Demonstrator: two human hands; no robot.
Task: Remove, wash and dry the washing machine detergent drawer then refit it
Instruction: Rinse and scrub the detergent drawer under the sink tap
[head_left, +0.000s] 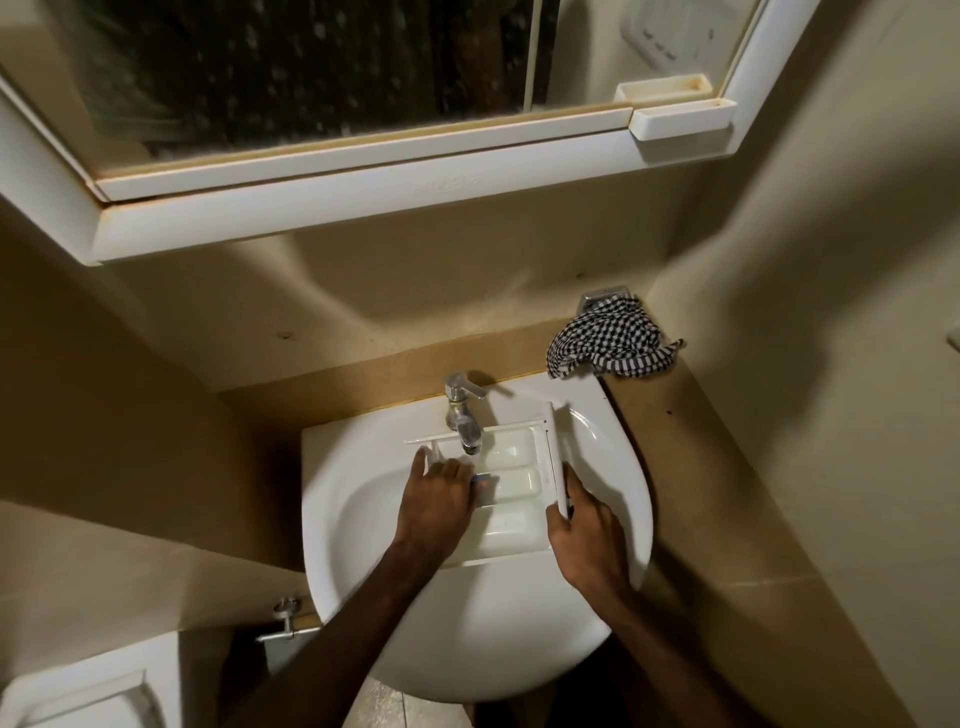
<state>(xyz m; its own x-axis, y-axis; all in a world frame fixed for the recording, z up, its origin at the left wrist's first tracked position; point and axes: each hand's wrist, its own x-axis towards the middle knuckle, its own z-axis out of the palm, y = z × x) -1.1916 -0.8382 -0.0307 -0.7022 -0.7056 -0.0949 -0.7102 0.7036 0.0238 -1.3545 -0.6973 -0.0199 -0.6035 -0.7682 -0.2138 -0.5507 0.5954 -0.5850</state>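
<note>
The white detergent drawer lies across the white sink basin, compartments facing up, under the chrome tap. Its front panel points to the right. My right hand grips that front panel at its near end. My left hand rests palm down on the drawer's left part, fingers spread over the compartments beside a small blue insert. Whether water runs from the tap is hard to tell.
A black-and-white checked cloth sits on the counter ledge at the back right of the sink. A white mirror cabinet hangs above. A toilet cistern stands at lower left. Walls close in on both sides.
</note>
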